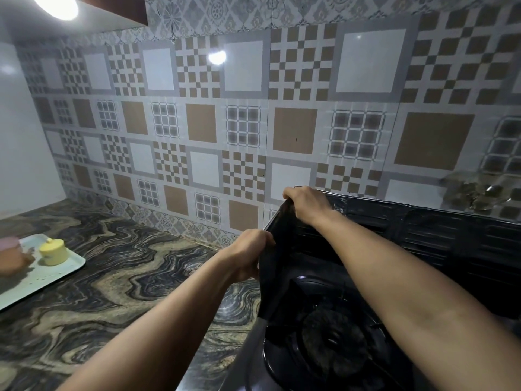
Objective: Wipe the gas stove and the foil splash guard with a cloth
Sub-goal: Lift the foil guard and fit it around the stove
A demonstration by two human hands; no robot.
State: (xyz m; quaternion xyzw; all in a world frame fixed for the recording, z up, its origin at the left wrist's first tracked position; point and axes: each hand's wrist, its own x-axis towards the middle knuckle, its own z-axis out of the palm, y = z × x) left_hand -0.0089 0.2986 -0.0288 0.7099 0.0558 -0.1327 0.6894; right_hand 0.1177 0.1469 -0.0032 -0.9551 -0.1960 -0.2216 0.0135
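Observation:
The black gas stove [324,342] sits at the lower right, its round burner visible between my arms. A dark, shiny foil splash guard [439,238] stands around the stove's back and left side. My left hand [248,253] grips the left side panel of the guard at its front edge. My right hand [308,203] holds the guard's top corner where the left panel meets the back panel. No cloth is visible in either hand.
A dark marbled countertop [118,277] spreads to the left of the stove. A white tray [53,275] at the left edge carries a yellow lidded pot [53,251] and a pink container [10,256]. A patterned tile wall [253,122] rises behind. Glass items [476,193] stand beyond the guard.

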